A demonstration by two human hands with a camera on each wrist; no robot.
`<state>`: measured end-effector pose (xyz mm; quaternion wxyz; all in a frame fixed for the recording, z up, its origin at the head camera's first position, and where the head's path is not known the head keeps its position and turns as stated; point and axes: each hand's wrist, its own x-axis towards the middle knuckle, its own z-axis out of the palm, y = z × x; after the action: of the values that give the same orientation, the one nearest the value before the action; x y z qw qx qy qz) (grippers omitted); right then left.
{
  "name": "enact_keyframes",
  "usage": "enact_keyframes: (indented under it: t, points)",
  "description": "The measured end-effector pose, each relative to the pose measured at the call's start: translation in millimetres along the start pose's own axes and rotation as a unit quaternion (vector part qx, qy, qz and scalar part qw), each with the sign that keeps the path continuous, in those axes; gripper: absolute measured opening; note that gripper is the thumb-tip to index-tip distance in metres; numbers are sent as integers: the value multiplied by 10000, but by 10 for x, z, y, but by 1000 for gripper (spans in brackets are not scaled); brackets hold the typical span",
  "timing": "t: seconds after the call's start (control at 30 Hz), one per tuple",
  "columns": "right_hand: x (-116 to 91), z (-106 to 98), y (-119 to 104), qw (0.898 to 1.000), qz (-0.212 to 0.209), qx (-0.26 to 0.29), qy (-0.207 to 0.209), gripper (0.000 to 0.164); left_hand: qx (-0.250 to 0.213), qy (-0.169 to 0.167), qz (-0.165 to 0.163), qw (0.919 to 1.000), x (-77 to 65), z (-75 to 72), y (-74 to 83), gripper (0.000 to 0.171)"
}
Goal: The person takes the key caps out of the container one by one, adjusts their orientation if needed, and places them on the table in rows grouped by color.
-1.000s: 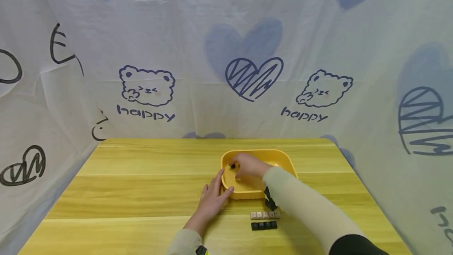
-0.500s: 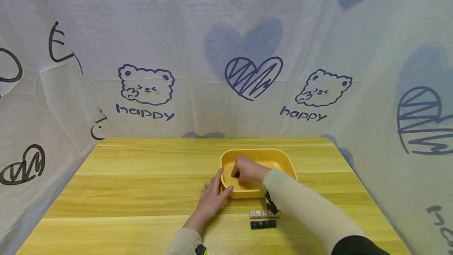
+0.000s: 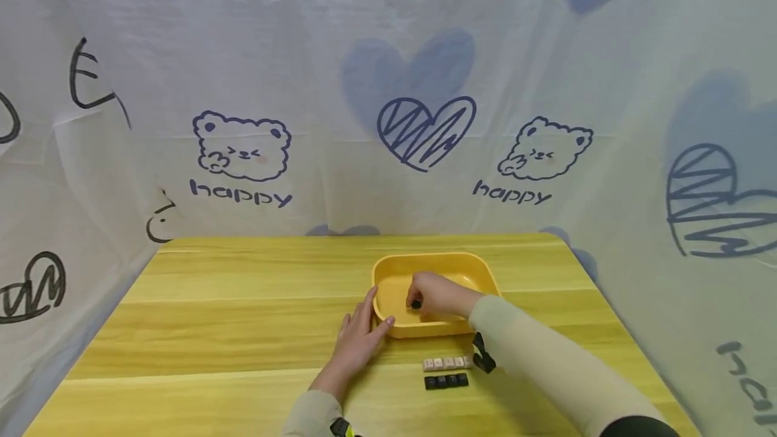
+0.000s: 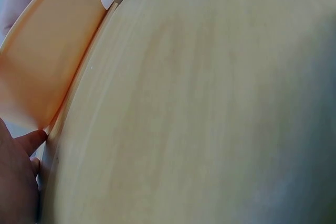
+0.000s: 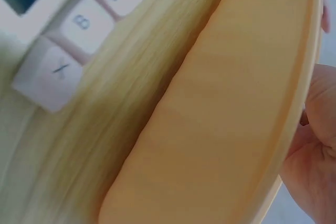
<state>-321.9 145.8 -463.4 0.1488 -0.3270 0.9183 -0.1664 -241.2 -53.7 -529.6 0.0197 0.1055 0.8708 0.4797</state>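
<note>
In the head view my right hand (image 3: 440, 294) reaches down into a yellow plastic tray (image 3: 425, 331), its fingers curled around a small black keycap (image 3: 415, 304). Most of that keycap is hidden by the fingers. My left hand (image 3: 355, 337) rests at the tray's near left corner, fingers spread along the outside and thumb at the front rim. Just in front of the tray lies a row of pale keycaps (image 3: 446, 363), with letters on top in the right wrist view. A shorter row of black keycaps (image 3: 446, 381) lies nearer to me.
Everything stands on a wood-grain table (image 3: 243, 309). A pale cloth (image 3: 340, 174) with printed hearts and bears hangs behind the table and along its sides. The right sleeve (image 3: 546, 349) passes close by the right end of the keycap rows.
My right hand has moved from the tray's left side toward its middle and nearer me, the black keycap still in its fingers. The left hand stays at the tray's corner. The head view shifts slightly.
</note>
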Motion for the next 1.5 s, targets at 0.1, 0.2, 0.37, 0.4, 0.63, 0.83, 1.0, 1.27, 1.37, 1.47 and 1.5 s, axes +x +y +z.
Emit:
enact_keyframes:
  t: [0.1, 0.2, 0.37, 0.4, 0.63, 0.83, 1.0, 1.27, 1.37, 1.47, 1.5]
  points:
    - [-101, -23, 1, 9999, 9, -81, 138, 21, 5, 31, 15, 10000, 6, 10, -15, 72]
    - [-201, -39, 3, 9995, 27, -91, 316, 19, 22, 40, 31, 10000, 13, 16, -25, 73]
    - [-352, -79, 11, 9982, -96, -42, 598, 20, 22, 24, 17, 10000, 19, 13, -32, 75]
    - [-382, -91, 14, 9977, -117, -19, 666, 20, 26, 23, 19, 10000, 19, 12, -32, 75]
    - [-584, -185, 19, 9939, -105, 376, 1034, 22, 71, 14, 8, 10000, 21, -19, -22, 74]
    - [-772, -166, 33, 9881, -38, 823, 1295, 21, 67, 22, 12, 10000, 23, -33, -19, 73]
    - [-991, -84, 49, 9812, -122, 1133, 1559, 21, 36, 9, 36, 10000, 19, -31, -14, 73]
    - [-1336, 82, 89, 9682, 43, 1685, 1847, 24, -31, 58, 62, 10000, 5, 17, -10, 74]
    - [-1419, 142, 111, 9650, 48, 1849, 1859, 23, -62, 42, 29, 10000, 5, 15, -8, 73]
    - [-1489, 201, 132, 9631, 27, 1915, 1890, 24, -56, 13, 14, 10000, 10, 8, -7, 73]
    - [-1509, 222, 139, 9627, -9, 1913, 1912, 23, -45, 4, 16, 10000, 13, 7, -9, 73]
